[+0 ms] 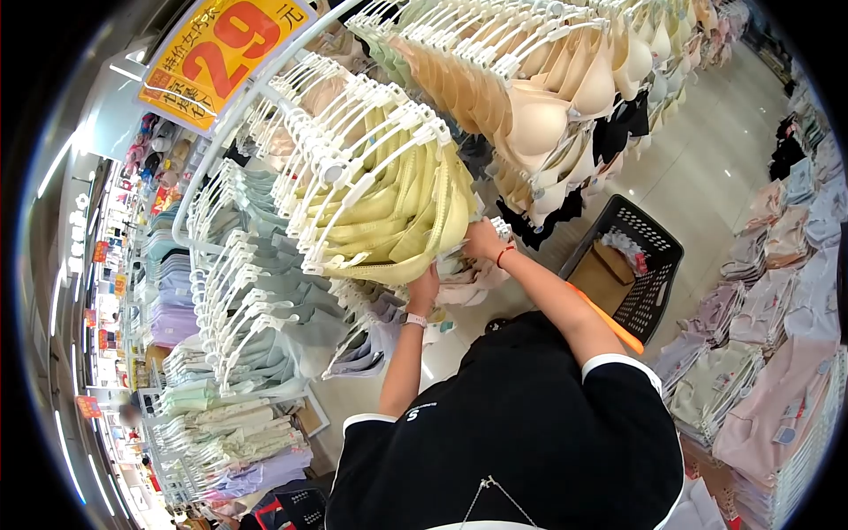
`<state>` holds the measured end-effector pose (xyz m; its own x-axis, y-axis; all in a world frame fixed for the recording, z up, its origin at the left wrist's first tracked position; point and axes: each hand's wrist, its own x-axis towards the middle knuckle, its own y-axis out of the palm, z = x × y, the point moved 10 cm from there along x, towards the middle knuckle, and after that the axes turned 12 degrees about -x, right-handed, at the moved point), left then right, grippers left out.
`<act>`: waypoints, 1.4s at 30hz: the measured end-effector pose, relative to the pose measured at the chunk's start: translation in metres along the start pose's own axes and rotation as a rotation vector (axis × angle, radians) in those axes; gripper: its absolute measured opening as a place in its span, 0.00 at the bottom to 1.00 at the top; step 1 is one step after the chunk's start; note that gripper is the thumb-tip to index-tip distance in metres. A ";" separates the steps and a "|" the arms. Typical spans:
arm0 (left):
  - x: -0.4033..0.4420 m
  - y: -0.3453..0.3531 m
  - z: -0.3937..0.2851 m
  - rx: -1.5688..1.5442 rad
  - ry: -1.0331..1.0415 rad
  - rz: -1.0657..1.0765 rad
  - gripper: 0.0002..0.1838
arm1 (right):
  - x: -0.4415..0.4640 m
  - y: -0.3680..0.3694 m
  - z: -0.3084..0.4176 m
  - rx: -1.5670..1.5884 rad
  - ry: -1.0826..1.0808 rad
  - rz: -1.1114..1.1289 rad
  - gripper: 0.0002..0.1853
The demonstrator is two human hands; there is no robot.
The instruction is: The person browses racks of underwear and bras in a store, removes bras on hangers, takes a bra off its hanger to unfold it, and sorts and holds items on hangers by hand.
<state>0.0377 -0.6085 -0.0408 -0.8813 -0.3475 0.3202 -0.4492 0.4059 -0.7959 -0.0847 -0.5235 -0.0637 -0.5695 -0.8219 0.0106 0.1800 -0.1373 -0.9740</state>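
Yellow-green bras [397, 212] hang close together on white hangers [353, 132] at the upper centre. My left hand [424, 287] is raised against their lower edge, its fingers partly hidden behind the yellow fabric. On the right side of the same bras, my right hand [484, 240] touches the edge with bent fingers; what its fingertips hold, if anything, is hidden. A watch is on my left wrist and a red cord on my right.
Beige bras [539, 124] hang at the upper right. A black basket [649, 274] with a brown item inside stands on the floor. Grey-green garments [283, 309] hang at the left. Packed garments [777, 389] line the right side. A yellow price sign [221, 57] is at the top left.
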 end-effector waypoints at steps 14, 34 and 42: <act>-0.003 -0.002 0.003 -0.090 -0.054 0.061 0.15 | -0.005 -0.020 0.004 -0.041 -0.125 -0.245 0.10; 0.004 0.013 0.019 -0.163 -0.149 0.029 0.15 | 0.005 -0.029 -0.011 -0.062 -0.104 -0.270 0.05; 0.001 0.041 0.021 -0.130 -0.134 0.172 0.20 | -0.021 -0.015 -0.030 0.048 -0.025 -0.199 0.12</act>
<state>0.0216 -0.6103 -0.0841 -0.9230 -0.3692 0.1082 -0.3171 0.5709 -0.7573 -0.0997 -0.4880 -0.0558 -0.5779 -0.7891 0.2080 0.1042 -0.3241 -0.9403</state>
